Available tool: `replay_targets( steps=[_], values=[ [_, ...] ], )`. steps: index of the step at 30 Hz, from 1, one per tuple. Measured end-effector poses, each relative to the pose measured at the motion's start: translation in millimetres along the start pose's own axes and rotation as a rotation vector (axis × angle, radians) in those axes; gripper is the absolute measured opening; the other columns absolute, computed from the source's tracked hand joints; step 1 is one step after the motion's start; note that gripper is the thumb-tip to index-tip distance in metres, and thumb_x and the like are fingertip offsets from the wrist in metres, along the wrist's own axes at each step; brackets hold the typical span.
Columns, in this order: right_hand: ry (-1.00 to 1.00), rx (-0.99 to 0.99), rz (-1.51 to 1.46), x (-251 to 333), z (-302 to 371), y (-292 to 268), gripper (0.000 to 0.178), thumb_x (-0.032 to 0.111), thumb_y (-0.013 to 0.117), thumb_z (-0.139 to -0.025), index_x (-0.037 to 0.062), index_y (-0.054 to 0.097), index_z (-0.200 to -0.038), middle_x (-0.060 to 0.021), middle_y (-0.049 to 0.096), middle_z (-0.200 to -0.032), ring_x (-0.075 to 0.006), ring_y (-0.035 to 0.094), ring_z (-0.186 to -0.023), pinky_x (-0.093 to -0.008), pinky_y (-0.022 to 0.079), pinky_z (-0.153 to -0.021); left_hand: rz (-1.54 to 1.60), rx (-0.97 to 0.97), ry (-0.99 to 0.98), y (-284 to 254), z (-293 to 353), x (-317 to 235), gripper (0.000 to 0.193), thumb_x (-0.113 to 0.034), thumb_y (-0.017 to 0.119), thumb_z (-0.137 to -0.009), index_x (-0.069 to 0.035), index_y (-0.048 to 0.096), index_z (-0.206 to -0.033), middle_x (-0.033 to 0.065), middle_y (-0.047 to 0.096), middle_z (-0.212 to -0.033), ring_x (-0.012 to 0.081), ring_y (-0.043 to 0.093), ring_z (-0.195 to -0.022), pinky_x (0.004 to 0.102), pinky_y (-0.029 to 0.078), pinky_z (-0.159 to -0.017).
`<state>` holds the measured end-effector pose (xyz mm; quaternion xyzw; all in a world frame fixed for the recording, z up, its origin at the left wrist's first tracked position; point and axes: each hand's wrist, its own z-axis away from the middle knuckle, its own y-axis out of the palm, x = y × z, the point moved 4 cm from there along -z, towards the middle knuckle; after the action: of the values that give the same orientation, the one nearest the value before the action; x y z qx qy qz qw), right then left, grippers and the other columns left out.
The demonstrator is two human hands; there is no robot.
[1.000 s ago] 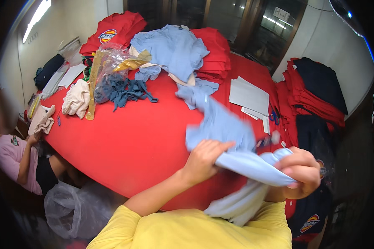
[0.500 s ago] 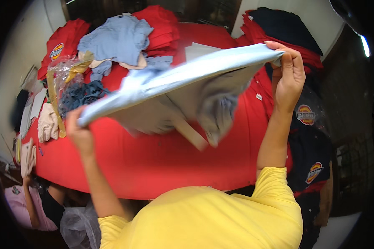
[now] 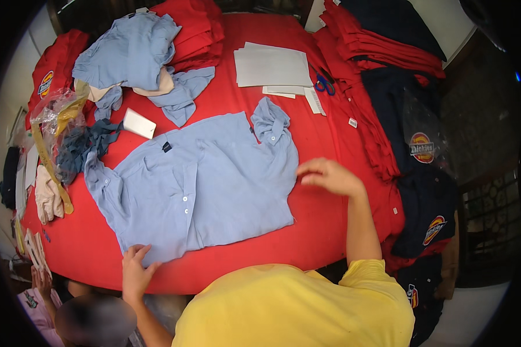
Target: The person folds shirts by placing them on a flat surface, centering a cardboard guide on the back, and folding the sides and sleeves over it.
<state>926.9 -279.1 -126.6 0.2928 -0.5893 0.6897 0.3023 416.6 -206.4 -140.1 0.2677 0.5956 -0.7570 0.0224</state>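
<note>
A light blue buttoned shirt [image 3: 231,185] lies spread out on the red-covered table, its collar side away from me. Two white buttons show on its front, and the short sleeves stick out at the two upper corners. My left hand [image 3: 136,270] is at the shirt's near left corner, thumb apart from the fingers, gripping nothing. Beside the shirt's right edge hovers my right hand [image 3: 333,177], its fingers loosely bent and holding nothing. Just beyond the collar rests a small white card [image 3: 139,124].
More light blue garments [image 3: 127,52] are heaped at the back left, near red stacks. White sheets [image 3: 272,66] and blue-handled scissors [image 3: 324,85] lie at the back. Red and dark folded garments [image 3: 382,40] line the right side. Another person's hand [image 3: 41,277] shows at lower left.
The shirt, held up stretched between both hands before, now lies flat on the table. Both hands have let go and come down; the sheets and scissors behind have come into view.
</note>
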Motion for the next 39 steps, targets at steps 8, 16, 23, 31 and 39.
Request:
replay_targets(
  steps=[8, 16, 23, 31, 39],
  values=[
    [0.292, -0.744, 0.252, -136, -146, -137, 0.029, 0.02, 0.056, -0.09, -0.0009, 0.067, -0.107, -0.0237, 0.065, -0.107, -0.0356, 0.063, -0.103, -0.0404, 0.049, -0.088, 0.19, -0.352, 0.233, 79, -41, -82, 0.033, -0.005, 0.063, -0.082, -0.003, 0.063, -0.114, 0.0182, 0.051, -0.129, 0.0373, 0.046, -0.122, 0.0438, 0.038, -0.103],
    [0.254, -0.993, 0.576, -213, -209, -218, 0.037, 0.01, 0.055, -0.082, -0.0032, 0.06, -0.117, -0.0262, 0.059, -0.118, -0.0409, 0.056, -0.112, -0.0458, 0.044, -0.097, -0.025, -0.358, 0.293, 104, -52, -99, 0.044, -0.016, 0.069, -0.077, -0.01, 0.062, -0.12, 0.0181, 0.047, -0.134, 0.0414, 0.044, -0.123, 0.0553, 0.035, -0.103],
    [0.728, -0.813, 0.683, -187, -237, -184, 0.041, 0.036, 0.05, -0.093, 0.0093, 0.061, -0.121, -0.0177, 0.051, -0.131, -0.0376, 0.049, -0.12, -0.0528, 0.042, -0.097, -0.06, -0.352, 0.241, 104, -48, -101, 0.043, -0.017, 0.069, -0.077, -0.01, 0.063, -0.118, 0.0186, 0.049, -0.131, 0.0402, 0.046, -0.122, 0.0541, 0.036, -0.103],
    [0.311, -0.767, 1.093, -235, -210, -207, 0.029, 0.024, 0.05, -0.091, 0.0043, 0.067, -0.078, -0.0193, 0.067, -0.084, -0.0364, 0.068, -0.079, -0.0479, 0.054, -0.071, 0.203, -0.396, 0.186, 105, -46, -86, 0.039, -0.012, 0.066, -0.08, -0.007, 0.061, -0.118, 0.018, 0.051, -0.131, 0.0386, 0.047, -0.123, 0.0523, 0.034, -0.105],
    [0.508, -0.789, 0.74, -248, -185, -222, 0.028, 0.011, 0.053, -0.084, 0.0085, 0.064, -0.11, -0.0267, 0.063, -0.112, -0.0411, 0.06, -0.108, -0.0465, 0.046, -0.093, 0.138, -0.388, 0.109, 94, -38, -75, 0.036, -0.01, 0.064, -0.082, -0.005, 0.059, -0.118, 0.0142, 0.05, -0.134, 0.0357, 0.04, -0.131, 0.0498, 0.022, -0.112]
  ],
)
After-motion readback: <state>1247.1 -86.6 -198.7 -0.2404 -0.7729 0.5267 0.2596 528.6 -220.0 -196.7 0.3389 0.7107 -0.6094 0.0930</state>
